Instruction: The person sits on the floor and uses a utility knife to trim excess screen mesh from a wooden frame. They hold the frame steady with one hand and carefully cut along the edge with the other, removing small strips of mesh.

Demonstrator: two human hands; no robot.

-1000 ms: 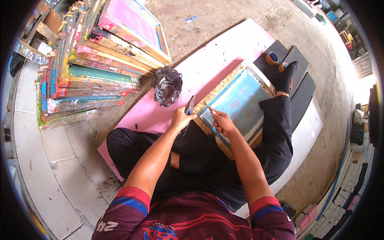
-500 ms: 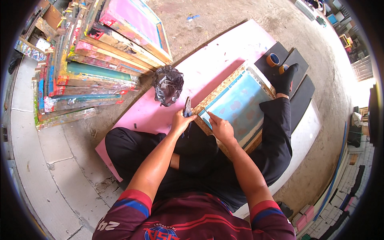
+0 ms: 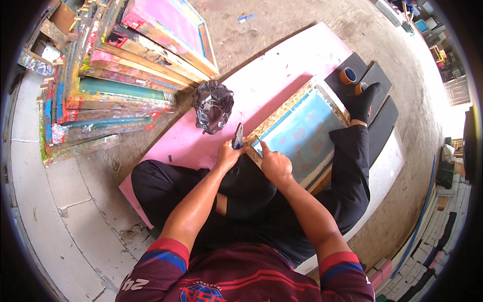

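A wooden screen-printing frame (image 3: 282, 111) with blue mesh (image 3: 302, 132) lies slanted in front of me, its lower part against my legs. Beside its near left corner, my left hand (image 3: 230, 155) is closed round a pair of dark pliers (image 3: 238, 137), jaws pointing up, with the thumb touching the frame's edge. My right hand (image 3: 275, 163) rests over the near end of the mesh. Its index finger reaches to the wooden edge and the other fingers are curled. A thin dark sliver shows by that fingertip; what the hand grips is hidden.
A crumpled black plastic bag (image 3: 213, 105) sits on the pink board (image 3: 297, 55). Two tape rolls (image 3: 347, 75) are on dark flat pads (image 3: 385, 118) near my foot. Paint-stained frames (image 3: 121, 95) are stacked at the left. Light blocks (image 3: 83, 221) line the lower left.
My right hand has shifted slightly left and down along the frame's near end. The left hand keeps the pliers at the corner. The whole view has moved a little.
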